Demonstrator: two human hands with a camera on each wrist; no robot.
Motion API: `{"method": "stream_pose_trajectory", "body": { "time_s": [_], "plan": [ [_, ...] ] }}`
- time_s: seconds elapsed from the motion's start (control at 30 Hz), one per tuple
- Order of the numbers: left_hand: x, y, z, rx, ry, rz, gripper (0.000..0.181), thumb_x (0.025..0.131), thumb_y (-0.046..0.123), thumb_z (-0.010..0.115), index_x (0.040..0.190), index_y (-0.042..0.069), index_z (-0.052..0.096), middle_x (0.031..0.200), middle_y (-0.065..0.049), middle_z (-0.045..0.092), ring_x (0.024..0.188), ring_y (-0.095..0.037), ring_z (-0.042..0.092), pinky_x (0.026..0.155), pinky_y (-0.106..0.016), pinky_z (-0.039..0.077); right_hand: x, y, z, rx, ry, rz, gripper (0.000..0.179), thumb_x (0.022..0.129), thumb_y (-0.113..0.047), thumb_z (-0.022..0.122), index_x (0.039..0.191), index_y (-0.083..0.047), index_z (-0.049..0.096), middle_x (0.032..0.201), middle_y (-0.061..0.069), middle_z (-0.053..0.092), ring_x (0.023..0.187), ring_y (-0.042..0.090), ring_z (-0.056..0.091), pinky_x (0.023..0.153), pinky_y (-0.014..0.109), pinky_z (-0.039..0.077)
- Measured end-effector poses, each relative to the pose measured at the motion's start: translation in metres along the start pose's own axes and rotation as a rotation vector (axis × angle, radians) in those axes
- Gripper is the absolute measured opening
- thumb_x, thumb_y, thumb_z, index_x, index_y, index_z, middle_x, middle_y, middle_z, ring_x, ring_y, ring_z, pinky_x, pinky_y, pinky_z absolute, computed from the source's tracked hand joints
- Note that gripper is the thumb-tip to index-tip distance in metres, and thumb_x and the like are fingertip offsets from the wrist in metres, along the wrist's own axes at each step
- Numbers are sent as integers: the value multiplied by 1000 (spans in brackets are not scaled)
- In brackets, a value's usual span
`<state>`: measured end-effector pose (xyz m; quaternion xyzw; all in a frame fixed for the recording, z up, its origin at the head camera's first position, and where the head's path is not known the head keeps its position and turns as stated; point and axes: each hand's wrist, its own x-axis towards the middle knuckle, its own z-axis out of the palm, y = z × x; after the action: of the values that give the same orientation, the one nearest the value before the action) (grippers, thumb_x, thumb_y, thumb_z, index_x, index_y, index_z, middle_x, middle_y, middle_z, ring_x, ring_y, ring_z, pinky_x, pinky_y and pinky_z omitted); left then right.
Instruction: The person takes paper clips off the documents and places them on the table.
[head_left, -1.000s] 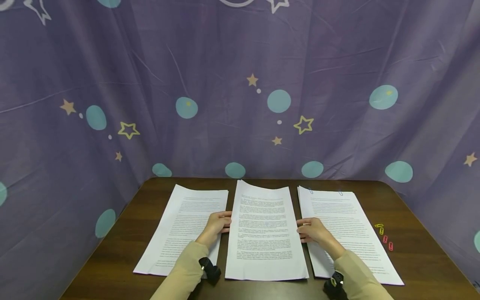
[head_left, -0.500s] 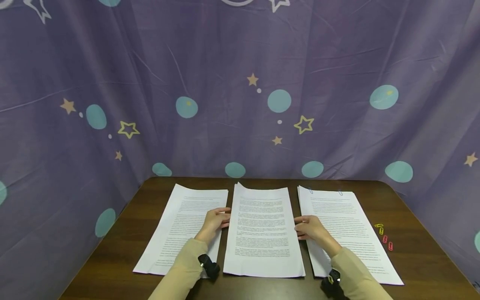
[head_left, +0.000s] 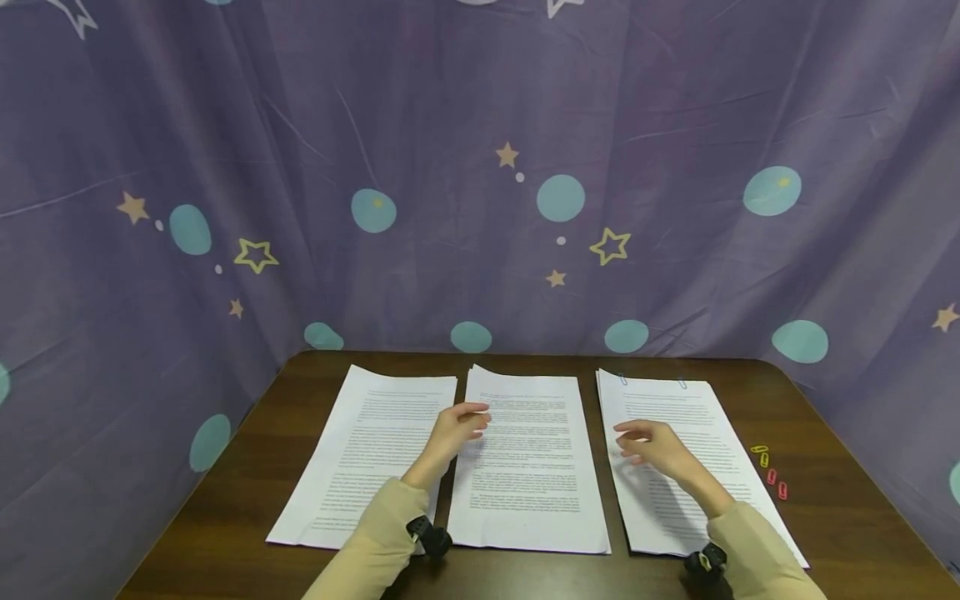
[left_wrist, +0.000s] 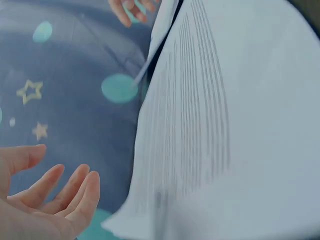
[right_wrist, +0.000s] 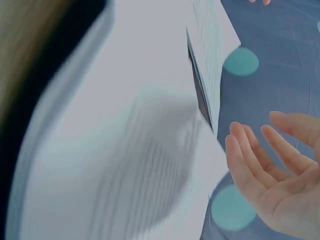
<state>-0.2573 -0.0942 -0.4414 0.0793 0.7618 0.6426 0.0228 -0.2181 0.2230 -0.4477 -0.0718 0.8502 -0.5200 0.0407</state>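
Three stacks of printed paper lie side by side on a dark wooden table. My left hand (head_left: 452, 435) hovers over the left edge of the middle stack (head_left: 525, 467), fingers loosely bent and holding nothing. The left stack (head_left: 367, 450) lies partly under that forearm. Above the right stack (head_left: 697, 433) hangs my right hand (head_left: 656, 446), its thumb and fingers apart with nothing between them. Two blue paper clips (head_left: 682, 383) sit on the top edge of the right stack. In the right wrist view the right hand (right_wrist: 280, 175) shows relaxed, spread fingers.
Yellow paper clips (head_left: 763, 459) and red paper clips (head_left: 782, 490) lie on the table (head_left: 840, 517) to the right of the right stack. A purple curtain (head_left: 450, 167) with stars and dots hangs behind the table.
Both hands have let go of the middle stack's sides and lifted. The right hand has moved right over the right stack; the left is over the middle stack's edge. The middle stack shifted slightly left.
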Motion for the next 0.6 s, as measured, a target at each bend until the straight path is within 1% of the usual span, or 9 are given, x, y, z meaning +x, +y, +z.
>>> {"method": "stream_pose_trajectory", "body": {
  "time_s": [0.07, 0.2, 0.3, 0.37, 0.43, 0.5, 0.6],
  "plan": [
    [0, 2, 7, 13, -54, 8, 30, 83, 4, 55, 108, -14, 54, 96, -25, 60, 83, -24, 59, 71, -33, 51, -3, 3, -8, -25, 11, -18, 33, 85, -6, 56, 111, 14, 51, 98, 27, 59, 78, 30, 63, 63, 33, 52],
    [0, 2, 23, 27, -149, 41, 29, 84, 1, 53, 107, -16, 52, 97, -28, 58, 89, -32, 58, 72, -38, 51, -10, 10, -25, -76, 16, -50, 33, 86, -6, 55, 112, 14, 50, 99, 28, 59, 78, 25, 62, 62, 30, 52],
    [1, 1, 34, 17, -197, 51, 30, 85, 2, 53, 109, -16, 51, 98, -26, 58, 91, -33, 57, 74, -40, 50, -15, 17, -38, -115, 27, -67, 33, 86, -4, 53, 112, 15, 49, 98, 28, 59, 78, 21, 62, 62, 30, 52],
    [1, 0, 42, 4, -214, 49, 31, 85, 4, 53, 110, -14, 51, 98, -24, 59, 91, -29, 57, 75, -38, 50, -18, 22, -45, -137, 54, -75, 33, 85, -3, 54, 112, 15, 49, 97, 29, 59, 77, 18, 62, 62, 31, 52],
    [1, 0, 50, -14, -216, 42, 32, 85, 6, 54, 111, -12, 52, 97, -21, 59, 90, -26, 57, 74, -35, 50, -22, 25, -51, -177, 88, -87, 32, 85, -3, 55, 111, 15, 51, 95, 28, 59, 75, 16, 62, 62, 31, 52],
    [-2, 4, 58, -32, -221, 42, 31, 84, 6, 54, 111, -11, 53, 98, -21, 59, 90, -25, 58, 75, -35, 50, -27, 28, -57, -219, 129, -89, 31, 84, -3, 56, 109, 14, 52, 94, 26, 60, 74, 16, 62, 60, 29, 51],
    [-9, 16, 68, -47, -242, 59, 29, 84, 3, 54, 109, -12, 53, 99, -25, 58, 90, -28, 58, 75, -35, 50, -35, 32, -64, -293, 180, -95, 29, 83, -3, 58, 108, 13, 54, 92, 23, 62, 72, 18, 62, 58, 25, 49]
  ]
}}
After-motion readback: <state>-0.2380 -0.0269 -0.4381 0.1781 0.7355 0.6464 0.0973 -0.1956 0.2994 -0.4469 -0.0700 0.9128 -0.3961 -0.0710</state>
